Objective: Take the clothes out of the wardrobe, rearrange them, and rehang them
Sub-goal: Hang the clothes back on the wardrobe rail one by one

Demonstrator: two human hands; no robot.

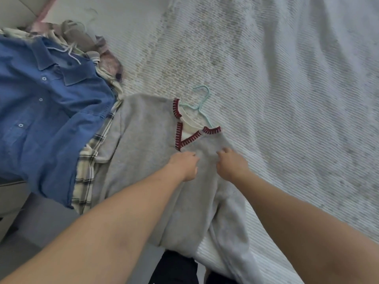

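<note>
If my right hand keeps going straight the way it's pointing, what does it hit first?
Probably the red-trimmed V-neck collar of the gray sweater that the right hand already touches; the teal hanger lies beyond.

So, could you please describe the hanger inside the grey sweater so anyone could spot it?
Start at the white bedspread, then the grey sweater lying on it. At its red-trimmed V-neck, a thin mint-green hanger pokes out, unlike the pale hanger on the blue shirt.

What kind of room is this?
Probably a bedroom: a grey sweater on a light green hanger and a blue shirt lie spread on what looks like a bed's white ribbed cover.
</note>
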